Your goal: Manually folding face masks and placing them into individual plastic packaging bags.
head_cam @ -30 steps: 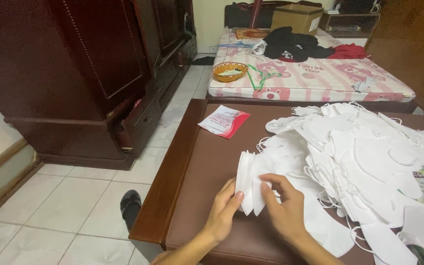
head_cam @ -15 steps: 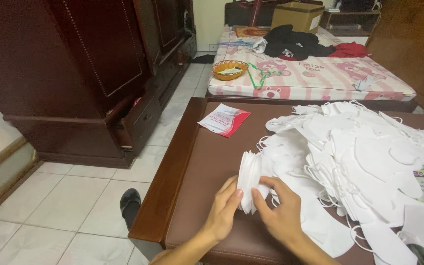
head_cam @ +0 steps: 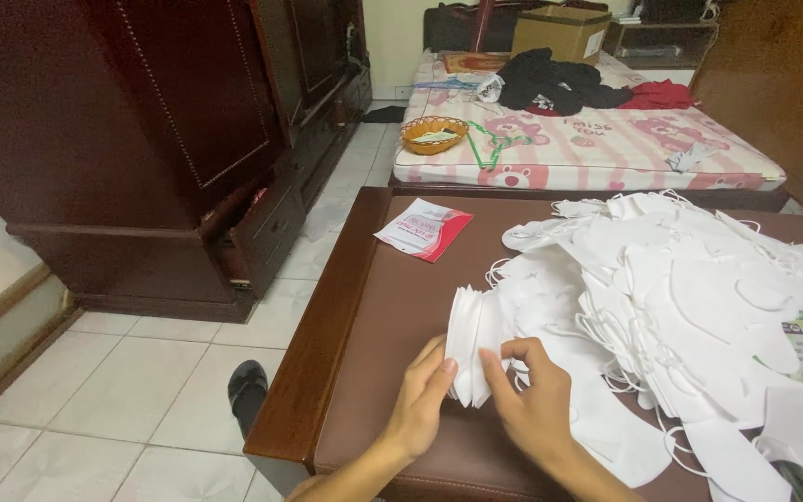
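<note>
Small upright stack of white folded fabric face masks [head_cam: 469, 342] | left hand [head_cam: 420, 400], right hand [head_cam: 533, 402] pinching it | risk: loose squeeze, stack fans apart.

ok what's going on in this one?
A person is working at a brown table strewn with a big heap of white face masks. Both hands hold a small stack of masks upright on edge: the left hand presses its left side, the right hand pinches the right. A red and white packet lies further back on the table.
</note>
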